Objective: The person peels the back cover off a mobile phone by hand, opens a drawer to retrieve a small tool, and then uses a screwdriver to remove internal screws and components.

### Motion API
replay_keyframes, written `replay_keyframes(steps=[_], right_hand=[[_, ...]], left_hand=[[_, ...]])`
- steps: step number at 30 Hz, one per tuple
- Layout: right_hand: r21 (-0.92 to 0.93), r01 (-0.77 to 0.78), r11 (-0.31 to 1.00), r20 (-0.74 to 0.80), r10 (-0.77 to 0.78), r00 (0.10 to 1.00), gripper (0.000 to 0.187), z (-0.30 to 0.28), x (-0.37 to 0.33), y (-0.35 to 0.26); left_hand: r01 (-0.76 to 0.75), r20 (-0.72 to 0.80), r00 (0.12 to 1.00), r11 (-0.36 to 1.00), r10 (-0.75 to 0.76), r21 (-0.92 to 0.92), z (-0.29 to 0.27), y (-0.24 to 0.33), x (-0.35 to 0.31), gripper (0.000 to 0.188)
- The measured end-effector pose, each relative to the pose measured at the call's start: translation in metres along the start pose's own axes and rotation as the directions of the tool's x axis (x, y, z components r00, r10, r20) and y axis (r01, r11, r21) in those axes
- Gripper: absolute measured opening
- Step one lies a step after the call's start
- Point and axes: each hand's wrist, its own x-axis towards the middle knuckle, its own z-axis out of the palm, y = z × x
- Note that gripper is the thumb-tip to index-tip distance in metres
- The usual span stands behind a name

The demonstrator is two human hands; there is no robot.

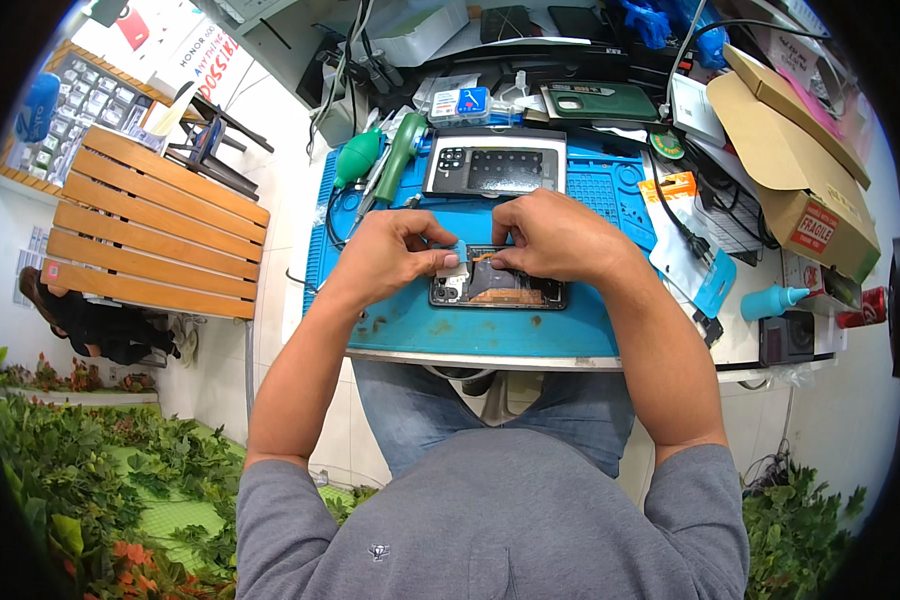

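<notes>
An opened smartphone (515,285) lies flat on the blue work mat (420,335), its inner parts and an orange flex cable (482,256) exposed. My left hand (395,255) is closed at the phone's left end, thumb and forefinger pinching a small light-blue flat piece (460,250). At the phone's far edge, my right hand (560,238) is closed too, thumb and fingertips pressed down by the orange cable. Whatever those right fingertips hold, if anything, is hidden.
Beyond the phone sits a phone back cover (492,172) in a tray. A green blower bulb (358,158) and a green-handled screwdriver (402,155) lie to its left. To the right are a black cable (685,230), a light-blue bottle (773,302) and a cardboard box (785,170).
</notes>
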Motion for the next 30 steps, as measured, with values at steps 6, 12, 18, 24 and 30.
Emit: replay_keyframes(steps=[6,12,18,24,30], right_hand=[[0.006,0.006,1.0,-0.001,-0.006,1.0,0.026,-0.002,-0.001,-0.001],[0.006,0.004,1.0,-0.009,-0.004,1.0,0.025,0.0,0.0,0.001],[0.018,0.006,1.0,-0.001,-0.006,1.0,0.026,0.0,0.001,0.002],[0.024,-0.002,1.0,0.007,0.001,1.0,0.027,0.0,0.001,0.001],[0.029,-0.008,1.0,0.01,0.007,1.0,0.027,0.0,0.001,0.0]], left_hand=[[-0.021,0.052,0.998,0.994,0.027,-0.11,-0.002,-0.009,0.005,0.024],[0.05,0.055,0.998,0.972,-0.038,-0.228,0.0,-0.002,0.002,0.021],[-0.018,0.116,0.993,0.989,0.035,-0.146,-0.006,-0.003,0.011,0.023],[-0.063,0.186,0.979,0.993,0.081,-0.103,-0.012,0.002,0.021,0.025],[-0.084,0.22,0.973,0.995,0.072,0.047,-0.015,0.008,0.021,0.029]])
